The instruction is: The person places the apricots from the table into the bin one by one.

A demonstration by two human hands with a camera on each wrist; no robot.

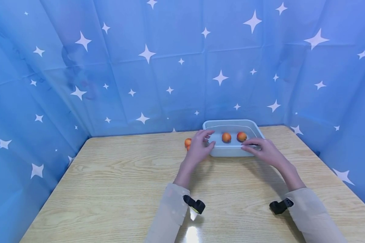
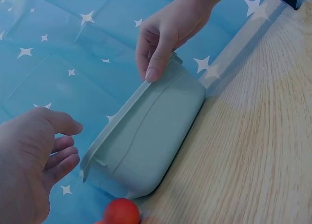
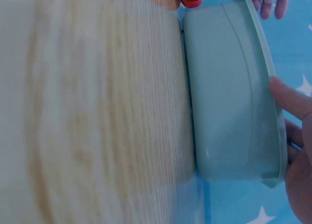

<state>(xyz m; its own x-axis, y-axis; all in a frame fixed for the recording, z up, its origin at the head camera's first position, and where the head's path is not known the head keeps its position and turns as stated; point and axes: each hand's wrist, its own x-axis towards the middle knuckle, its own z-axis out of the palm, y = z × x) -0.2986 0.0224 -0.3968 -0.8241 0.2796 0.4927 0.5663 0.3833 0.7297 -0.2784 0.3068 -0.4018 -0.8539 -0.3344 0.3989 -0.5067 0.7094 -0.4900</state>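
A pale green-blue plastic bin [image 1: 231, 152] stands at the back of the table. Inside it lie two round orange-red fruits, one near the middle [image 1: 226, 137] and one to the right [image 1: 241, 136]. My right hand [image 1: 266, 151] pinches the bin's front rim near its right end, thumb outside, as the right wrist view shows. By the bin's left end hovers my left hand [image 1: 197, 147], its fingers loosely bent and holding nothing; the left wrist view shows a gap between it and the rim. Beside the bin, partly hidden behind the left hand, are two more orange-red fruits [image 1: 187, 142].
The wood-grain table [image 1: 124, 189] extends to the left and front. A blue curtain with white stars [image 1: 170, 67] hangs right behind the bin and along both sides. Black wrist cameras [image 1: 194, 204] sit on both sleeves.
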